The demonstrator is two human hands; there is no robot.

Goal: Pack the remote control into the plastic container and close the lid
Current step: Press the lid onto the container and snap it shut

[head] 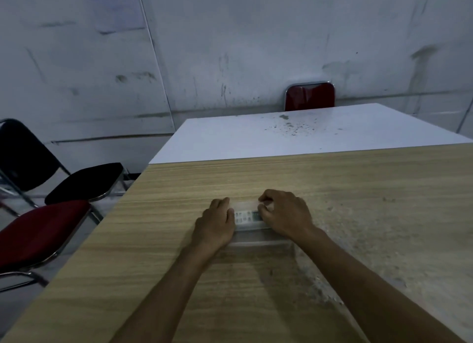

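A clear plastic container [258, 243] sits on the wooden table [358, 214] in the middle of the view. Inside it lies a white remote control [247, 216], its buttons and small screen showing through the clear lid between my hands. My left hand [215, 225] lies flat on the container's left end, fingers together and pressing down. My right hand [284, 214] rests on the right end, with its fingers curled over the far edge of the lid. Both hands hide the container's ends, so I cannot tell whether the lid sits fully down.
A white table [294, 135] adjoins the wooden one at the far side, with a red chair [309, 95] behind it. A black chair [76, 181] and a red chair [38, 232] stand to the left of the table. The wooden top is dusty on the right.
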